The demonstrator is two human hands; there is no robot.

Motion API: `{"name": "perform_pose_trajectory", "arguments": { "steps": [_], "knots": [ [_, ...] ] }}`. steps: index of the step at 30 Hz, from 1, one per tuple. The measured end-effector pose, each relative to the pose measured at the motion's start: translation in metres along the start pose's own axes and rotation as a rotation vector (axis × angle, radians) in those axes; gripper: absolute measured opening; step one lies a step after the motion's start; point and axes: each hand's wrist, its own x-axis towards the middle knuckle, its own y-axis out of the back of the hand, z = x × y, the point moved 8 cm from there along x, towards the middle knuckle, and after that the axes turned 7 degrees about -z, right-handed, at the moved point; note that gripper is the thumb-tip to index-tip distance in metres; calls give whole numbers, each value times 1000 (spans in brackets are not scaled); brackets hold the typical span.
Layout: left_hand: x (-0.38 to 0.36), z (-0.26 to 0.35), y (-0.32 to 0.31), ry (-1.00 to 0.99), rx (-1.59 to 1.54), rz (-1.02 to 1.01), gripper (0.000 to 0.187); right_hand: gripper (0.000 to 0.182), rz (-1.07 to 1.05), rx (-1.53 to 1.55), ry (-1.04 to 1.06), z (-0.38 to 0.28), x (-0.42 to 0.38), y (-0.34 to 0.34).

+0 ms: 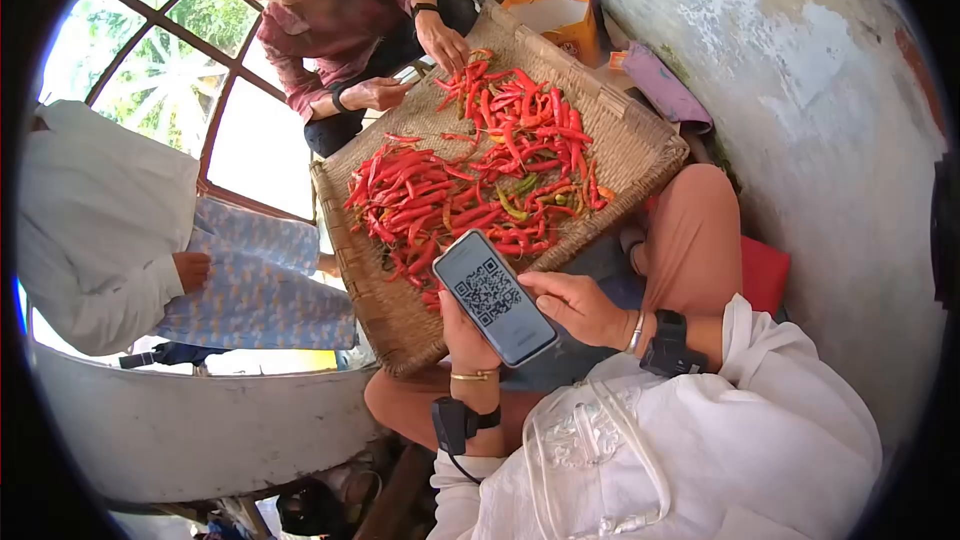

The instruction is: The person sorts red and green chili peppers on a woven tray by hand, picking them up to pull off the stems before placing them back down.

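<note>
My left hand (pixel 466 342) is closed around a smartphone (pixel 497 298), holding it tilted above my lap with its screen facing me. A large black-and-white QR code shows on the lit screen. Beside the phone's right edge is my right hand (pixel 585 310), its index finger stretched toward the screen and the other fingers partly curled. Nothing is visibly gripped in it. Just beyond the phone, a big heap of red chili peppers (pixel 415 190) lies on a woven bamboo tray (pixel 620 145). A few green and orange peppers are mixed in.
Across the tray, a person in a patterned red shirt (pixel 345 5) handles peppers with both hands. Another person in a white top (pixel 105 220) stands at left. An orange-and-white bucket (pixel 575 25) stands at the back, near the worn wall (pixel 800 90).
</note>
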Motion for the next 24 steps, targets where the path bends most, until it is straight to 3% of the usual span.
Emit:
{"name": "perform_pose_trajectory", "arguments": {
  "steps": [2, 3, 5, 12, 14, 17, 21, 23, 24],
  "knots": [
    [0, 5, -1, 36, -3, -17, 56, 35, 36, 1, 25, -3, 4, -4],
    [-5, -24, -10, 53, -29, -13, 56, 35, 38, -12, -4, -3, -19, 12],
    [-1, -25, -14, 46, 1, -26, 56, 34, 8, 96, -112, 3, -19, 14],
    [5, -29, -19, 33, 7, -18, 54, 33, 56, 105, -93, 15, -22, 18],
    [5, -30, -19, 29, 5, -8, 53, 35, -16, 243, -210, 23, -22, 13],
    [4, -26, -21, 19, 55, -50, 52, 34, 0, 309, -177, 29, -18, 7],
    [-5, -17, -13, -18, 71, 42, 52, 34, -120, 169, -220, 21, -11, 3],
    [-7, -16, -11, -27, 29, 51, 53, 35, -121, 249, -175, 22, -9, -2],
    [-7, -17, -8, -33, 9, 69, 53, 35, -71, 483, -203, 25, -10, -8]
  ]
}}
